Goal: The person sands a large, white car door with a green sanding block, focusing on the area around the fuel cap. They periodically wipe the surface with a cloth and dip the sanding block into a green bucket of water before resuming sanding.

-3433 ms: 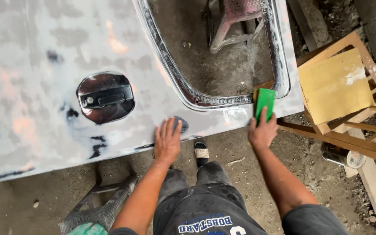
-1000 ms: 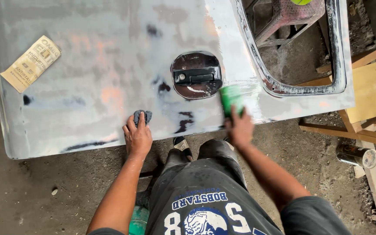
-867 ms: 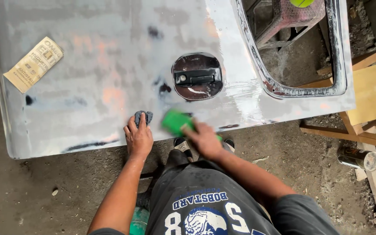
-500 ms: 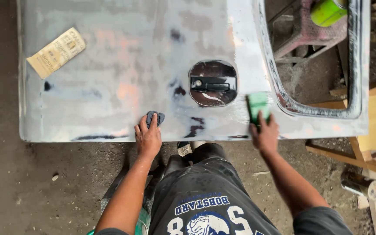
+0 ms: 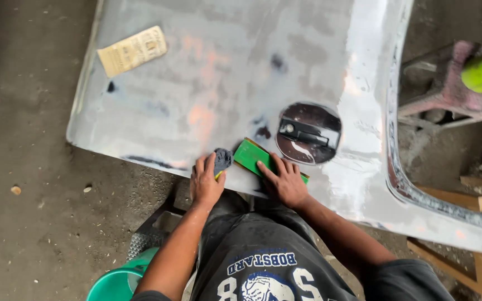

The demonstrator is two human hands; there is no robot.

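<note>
the right hand (image 5: 287, 184) lies flat, fingers spread, pressing a green rectangular sanding block (image 5: 255, 157) onto the sanded grey metal car door panel (image 5: 224, 83), just beside its dark recessed door handle (image 5: 308, 132). the left hand (image 5: 206, 183) pinches a small dark grey wet cloth (image 5: 222, 160) near the panel's lower edge, touching the block's end.
</note>
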